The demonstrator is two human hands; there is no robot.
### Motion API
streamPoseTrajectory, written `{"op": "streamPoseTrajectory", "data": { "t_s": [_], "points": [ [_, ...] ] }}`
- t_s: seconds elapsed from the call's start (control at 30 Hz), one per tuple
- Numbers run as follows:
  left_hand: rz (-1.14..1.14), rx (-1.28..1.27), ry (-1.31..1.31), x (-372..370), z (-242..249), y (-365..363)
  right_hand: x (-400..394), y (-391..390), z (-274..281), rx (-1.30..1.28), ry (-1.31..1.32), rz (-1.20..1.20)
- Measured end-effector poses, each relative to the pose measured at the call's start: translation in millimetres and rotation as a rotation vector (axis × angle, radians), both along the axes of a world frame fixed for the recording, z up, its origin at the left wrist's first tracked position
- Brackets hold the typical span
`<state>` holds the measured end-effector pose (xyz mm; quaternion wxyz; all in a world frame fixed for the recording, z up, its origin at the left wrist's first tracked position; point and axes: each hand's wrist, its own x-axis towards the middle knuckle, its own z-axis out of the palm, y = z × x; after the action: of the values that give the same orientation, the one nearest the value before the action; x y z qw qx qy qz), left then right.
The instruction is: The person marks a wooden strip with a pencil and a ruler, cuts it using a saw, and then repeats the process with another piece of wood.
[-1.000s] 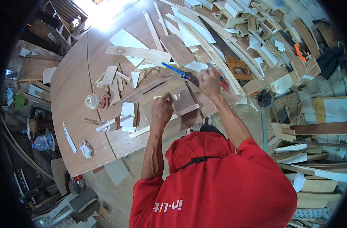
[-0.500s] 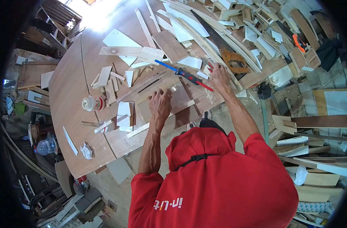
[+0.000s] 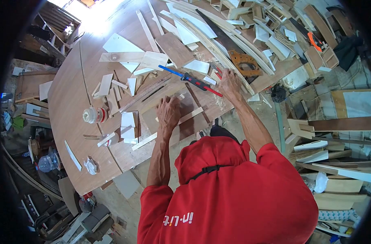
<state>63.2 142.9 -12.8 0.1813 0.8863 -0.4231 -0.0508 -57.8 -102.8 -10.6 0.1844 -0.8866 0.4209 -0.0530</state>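
Note:
My left hand (image 3: 168, 110) rests with curled fingers on a flat brown board (image 3: 190, 106) at the table's near edge. Beneath its wrist runs a narrow pale wood strip (image 3: 145, 141); whatever its fingertips grip is hidden. My right hand (image 3: 230, 83) is bent around a thin red item (image 3: 219, 74), mostly covered by the fingers, beside long pale strips. Between the hands lies a blue, black and red tool (image 3: 197, 82), its red end close to my right hand. Small light offcuts (image 3: 130, 125) sit left of my left hand.
A handsaw (image 3: 244, 65) lies beyond my right hand. A white-lidded jar (image 3: 95, 115) and crumpled white material (image 3: 90, 166) stand on the left of the table (image 3: 65, 105). Wooden pieces (image 3: 275, 40) are heaped at the upper right. A person in red (image 3: 230, 195) fills the lower view.
The table and its objects appear slightly further left in the view. Both hands keep nearly the same place over the work, with fingers still bent.

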Motion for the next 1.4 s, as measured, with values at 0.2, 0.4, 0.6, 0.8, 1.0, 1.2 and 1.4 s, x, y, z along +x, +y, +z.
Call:
{"op": "streamPoseTrajectory", "data": {
  "t_s": [0.2,0.4,0.6,0.8,1.0,1.2,1.4],
  "points": [
    [0.026,-0.041,-0.026,0,-7,0,-5,-7,1,0.110,0.084,-0.006],
    [0.046,-0.015,0.018,-4,-1,-1,-21,2,-3,0.139,-0.106,0.031],
    [0.072,-0.096,0.036,-4,-18,-2,-32,48,27,0.510,-0.308,0.041],
    [0.068,-0.121,0.042,-5,-26,-6,-22,83,48,0.736,-0.073,0.172],
    [0.159,-0.196,0.017,-14,-24,-11,-13,109,15,0.478,0.019,0.250],
    [0.114,-0.232,0.072,-6,-37,-11,-2,115,27,0.426,0.108,0.272],
    [0.120,-0.328,0.037,-8,-33,-15,8,120,24,0.412,0.081,0.268]
  ]
}}
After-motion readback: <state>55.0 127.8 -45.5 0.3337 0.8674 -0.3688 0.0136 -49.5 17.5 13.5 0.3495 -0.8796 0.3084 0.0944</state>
